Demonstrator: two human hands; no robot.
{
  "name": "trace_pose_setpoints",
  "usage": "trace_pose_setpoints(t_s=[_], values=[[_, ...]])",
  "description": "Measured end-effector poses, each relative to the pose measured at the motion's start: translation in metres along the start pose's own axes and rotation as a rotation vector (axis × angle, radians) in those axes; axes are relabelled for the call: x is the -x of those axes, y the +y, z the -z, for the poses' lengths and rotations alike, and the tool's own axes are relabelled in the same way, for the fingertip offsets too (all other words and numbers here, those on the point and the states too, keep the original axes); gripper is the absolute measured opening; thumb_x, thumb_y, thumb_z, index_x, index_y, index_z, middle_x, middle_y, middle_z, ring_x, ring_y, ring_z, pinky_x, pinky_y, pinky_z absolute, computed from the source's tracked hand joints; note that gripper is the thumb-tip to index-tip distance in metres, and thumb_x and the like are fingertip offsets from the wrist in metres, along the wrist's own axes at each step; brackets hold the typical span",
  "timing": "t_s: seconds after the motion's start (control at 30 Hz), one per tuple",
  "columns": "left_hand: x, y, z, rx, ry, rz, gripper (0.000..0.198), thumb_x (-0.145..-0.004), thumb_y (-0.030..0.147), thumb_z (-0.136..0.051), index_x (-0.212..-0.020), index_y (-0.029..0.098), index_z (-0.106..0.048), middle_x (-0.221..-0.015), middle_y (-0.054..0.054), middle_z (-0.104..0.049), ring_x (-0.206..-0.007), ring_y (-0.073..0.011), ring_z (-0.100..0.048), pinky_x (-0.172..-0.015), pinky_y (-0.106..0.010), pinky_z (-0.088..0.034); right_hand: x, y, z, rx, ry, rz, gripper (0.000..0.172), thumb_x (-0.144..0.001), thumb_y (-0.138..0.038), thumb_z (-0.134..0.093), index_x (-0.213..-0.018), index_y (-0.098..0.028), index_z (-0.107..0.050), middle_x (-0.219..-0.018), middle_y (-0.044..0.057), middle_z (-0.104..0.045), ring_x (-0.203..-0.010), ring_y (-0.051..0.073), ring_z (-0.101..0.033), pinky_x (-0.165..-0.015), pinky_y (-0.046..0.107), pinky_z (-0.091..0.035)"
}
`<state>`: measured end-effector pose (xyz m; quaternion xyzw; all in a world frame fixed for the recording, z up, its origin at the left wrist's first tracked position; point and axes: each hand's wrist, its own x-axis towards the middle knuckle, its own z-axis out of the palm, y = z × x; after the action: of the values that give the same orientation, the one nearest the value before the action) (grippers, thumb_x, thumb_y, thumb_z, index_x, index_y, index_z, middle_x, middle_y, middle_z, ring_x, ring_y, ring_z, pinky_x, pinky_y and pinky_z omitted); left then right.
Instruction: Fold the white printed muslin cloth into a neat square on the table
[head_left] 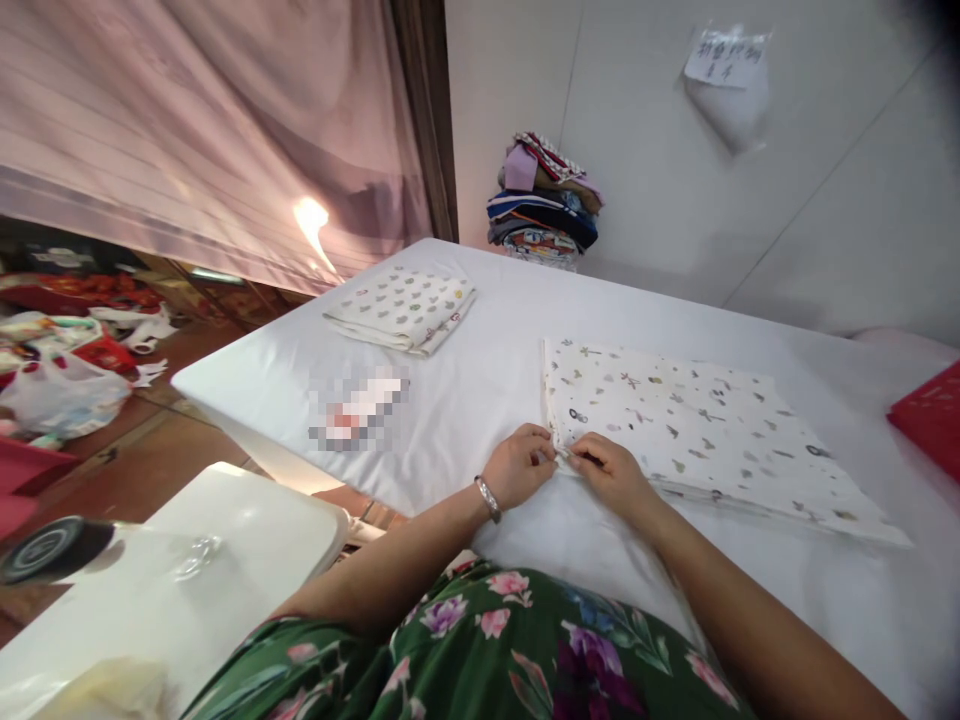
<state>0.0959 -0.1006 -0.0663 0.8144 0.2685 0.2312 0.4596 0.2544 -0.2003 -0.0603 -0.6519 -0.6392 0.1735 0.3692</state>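
A white cloth (pixel 690 425) with small scattered prints lies folded in layers on the white-covered table (pixel 495 310), stretching to the right. Its near left corner is pinched between the fingertips of my left hand (pixel 519 466), which has a silver bracelet (pixel 488 498) at the wrist. Close beside it, my right hand (pixel 613 480) grips the cloth's edge at the same corner with thumb and finger. The fingertips of both hands almost meet there. Farther left on the table rests a second folded printed cloth (pixel 405 308), apart from my hands.
A pixelated object (pixel 360 410) lies left of my hands. Folded textiles (pixel 544 200) are stacked by the wall, behind the table. A red item (pixel 930 420) sits at the right edge. Lower left stands a white stool-like surface (pixel 247 540); plastic bags (pixel 64 395) lie beyond.
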Motion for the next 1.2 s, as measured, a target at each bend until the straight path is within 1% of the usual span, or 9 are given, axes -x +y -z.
trace_pose_setpoints(t_s=[0.13, 0.33, 0.53, 0.63, 0.73, 0.83, 1.0, 1.07, 1.2], values=[[0.0006, 0.0000, -0.0005, 0.008, 0.008, 0.004, 0.005, -0.069, 0.017, -0.059, -0.067, 0.016, -0.063, -0.102, -0.001, -0.057, -0.051, -0.0019, -0.045, -0.059, -0.020, -0.043, 0.0044, -0.0029, 0.0014, 0.054, 0.044, 0.049, 0.015, -0.088, -0.026, -0.044, -0.080, -0.020, -0.056, -0.077, 0.003, -0.056, -0.073, 0.015, -0.053, -0.067, 0.027, -0.042], [0.0023, 0.0013, 0.0001, -0.014, 0.004, 0.011, 0.005, -0.066, 0.014, -0.059, -0.063, 0.016, -0.062, -0.103, -0.001, -0.057, -0.053, -0.0026, -0.046, -0.059, -0.020, -0.042, 0.0080, -0.0068, 0.0013, 0.276, -0.065, 0.205, 0.014, -0.086, -0.028, -0.049, -0.096, -0.020, -0.055, -0.093, 0.007, -0.058, -0.087, 0.020, -0.053, -0.075, 0.033, -0.044], [0.0022, 0.0016, -0.0004, -0.003, -0.004, 0.024, 0.006, -0.068, 0.017, -0.059, -0.064, 0.016, -0.063, -0.103, 0.000, -0.057, -0.053, -0.0026, -0.046, -0.060, -0.020, -0.043, 0.0064, -0.0051, -0.0033, 0.351, -0.042, 0.188, 0.012, -0.087, -0.028, -0.047, -0.089, -0.020, -0.055, -0.087, 0.006, -0.058, -0.083, 0.019, -0.054, -0.072, 0.033, -0.045], [0.0023, 0.0019, -0.0006, 0.005, 0.002, 0.036, 0.011, -0.072, 0.024, -0.059, -0.065, 0.017, -0.063, -0.104, -0.001, -0.057, -0.053, -0.0030, -0.047, -0.061, -0.021, -0.044, 0.0067, -0.0035, -0.0039, 0.298, -0.009, 0.180, 0.013, -0.089, -0.029, -0.044, -0.089, -0.020, -0.054, -0.086, 0.006, -0.058, -0.082, 0.019, -0.055, -0.072, 0.032, -0.045], [0.0028, 0.0032, -0.0005, 0.002, 0.016, 0.045, 0.017, -0.074, 0.033, -0.060, -0.069, 0.017, -0.063, -0.103, -0.002, -0.057, -0.054, -0.0041, -0.048, -0.062, -0.022, -0.045, 0.0081, -0.0024, -0.0039, 0.203, 0.087, 0.144, 0.014, -0.090, -0.028, -0.041, -0.089, -0.020, -0.053, -0.086, 0.006, -0.058, -0.081, 0.018, -0.055, -0.069, 0.031, -0.046], [0.0034, 0.0049, 0.0000, -0.059, 0.018, 0.034, 0.014, -0.071, 0.031, -0.063, -0.075, 0.018, -0.062, -0.095, -0.002, -0.058, -0.058, -0.0071, -0.050, -0.062, -0.023, -0.045, 0.0093, -0.0017, -0.0048, 0.244, 0.122, 0.185, 0.014, -0.090, -0.027, -0.042, -0.091, -0.020, -0.054, -0.088, 0.007, -0.058, -0.082, 0.018, -0.055, -0.072, 0.032, -0.045], [0.0036, 0.0082, 0.0001, -0.211, 0.012, 0.072, 0.013, -0.067, 0.021, -0.061, -0.079, 0.019, -0.059, -0.073, 0.001, -0.057, -0.062, -0.0113, -0.052, -0.061, -0.023, -0.042, 0.0091, -0.0033, -0.0048, 0.407, -0.020, 0.245, 0.016, -0.089, -0.028, -0.043, -0.093, -0.018, -0.056, -0.087, 0.007, -0.058, -0.082, 0.020, -0.054, -0.072, 0.034, -0.044], [0.0029, 0.0093, 0.0002, -0.208, 0.021, 0.096, 0.011, -0.066, 0.021, -0.060, -0.078, 0.019, -0.058, -0.068, 0.002, -0.056, -0.061, -0.0117, -0.052, -0.060, -0.023, -0.041, 0.0087, -0.0046, -0.0038, 0.424, -0.055, 0.251, 0.018, -0.088, -0.029, -0.046, -0.097, -0.017, -0.056, -0.091, 0.008, -0.057, -0.084, 0.021, -0.053, -0.073, 0.034, -0.044], [0.0001, 0.0088, 0.0018, -0.148, 0.023, 0.130, 0.008, -0.066, 0.019, -0.059, -0.074, 0.019, -0.056, -0.061, 0.004, -0.055, -0.058, -0.0116, -0.053, -0.057, -0.022, -0.040, 0.0076, -0.0062, -0.0039, 0.458, -0.050, 0.254, 0.020, -0.087, -0.031, -0.048, -0.098, -0.016, -0.056, -0.093, 0.009, -0.057, -0.085, 0.021, -0.052, -0.072, 0.034, -0.043]])
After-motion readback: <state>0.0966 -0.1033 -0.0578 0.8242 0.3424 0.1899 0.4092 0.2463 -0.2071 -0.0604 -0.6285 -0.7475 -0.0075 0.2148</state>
